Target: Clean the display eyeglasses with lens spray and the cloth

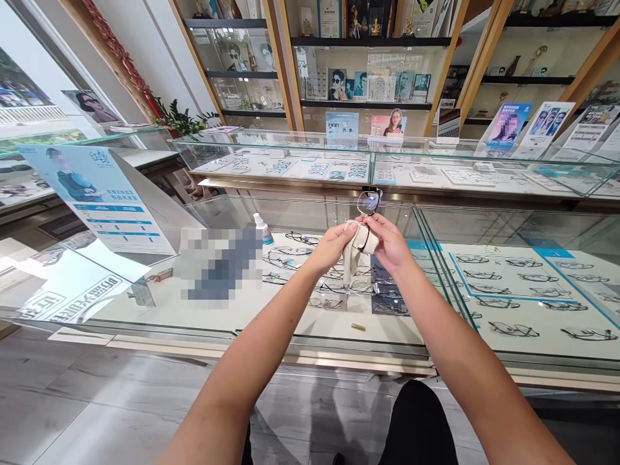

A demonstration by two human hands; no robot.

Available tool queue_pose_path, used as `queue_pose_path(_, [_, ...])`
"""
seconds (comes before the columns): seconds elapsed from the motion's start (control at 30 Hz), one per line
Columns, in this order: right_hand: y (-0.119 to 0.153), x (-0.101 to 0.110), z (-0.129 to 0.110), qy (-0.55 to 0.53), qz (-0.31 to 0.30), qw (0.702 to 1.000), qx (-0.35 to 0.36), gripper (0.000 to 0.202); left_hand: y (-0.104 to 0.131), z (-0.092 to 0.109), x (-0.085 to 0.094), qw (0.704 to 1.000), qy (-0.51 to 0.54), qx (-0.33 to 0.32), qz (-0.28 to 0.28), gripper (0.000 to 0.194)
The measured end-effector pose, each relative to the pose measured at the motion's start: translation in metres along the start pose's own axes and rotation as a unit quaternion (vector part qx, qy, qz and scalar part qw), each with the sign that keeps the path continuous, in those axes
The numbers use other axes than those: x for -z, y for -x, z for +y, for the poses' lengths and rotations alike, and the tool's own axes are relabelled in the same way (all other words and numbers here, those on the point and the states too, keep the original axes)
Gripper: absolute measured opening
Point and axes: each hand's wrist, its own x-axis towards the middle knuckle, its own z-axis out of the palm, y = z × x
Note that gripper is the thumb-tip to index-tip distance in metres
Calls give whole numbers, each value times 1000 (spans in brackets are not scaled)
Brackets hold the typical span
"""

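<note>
A pair of eyeglasses (369,203) is held up over the glass counter, one dark-rimmed lens showing above my fingers. My right hand (386,240) grips the frame, its fingers bent around it. Against the other part of the glasses, my left hand (334,244) pinches a cream cleaning cloth (357,248), which covers that side and hangs down between the hands. The lens under the cloth is hidden. To the left of my hands, a white spray bottle (263,228) with a blue label stands on the counter.
Several eyeglasses (514,329) lie in rows inside the glass display case (329,343). A large folded sign (104,200) stands at the left. Behind runs a second glass showcase (290,145), with card stands (506,124) on top. Shelves (368,103) line the back wall.
</note>
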Motion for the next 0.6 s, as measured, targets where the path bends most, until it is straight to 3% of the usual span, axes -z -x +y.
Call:
queue_pose_path(0.17, [-3, 6, -3, 38, 11, 999, 33, 36, -5, 1, 16, 998, 33, 5, 50, 70])
queue_pose_path(0.27, [-3, 6, -2, 85, -15, 996, 37, 35, -7, 5, 24, 996, 56, -7, 70, 71])
queue_pose_path(0.47, [1, 3, 1, 174, -76, 981, 36, 31, -4, 11, 22, 997, 62, -7, 43, 72])
queue_pose_path(0.6, [1, 4, 3, 178, -87, 980, 12, 34, -2, 12, 20, 998, 58, -13, 30, 64])
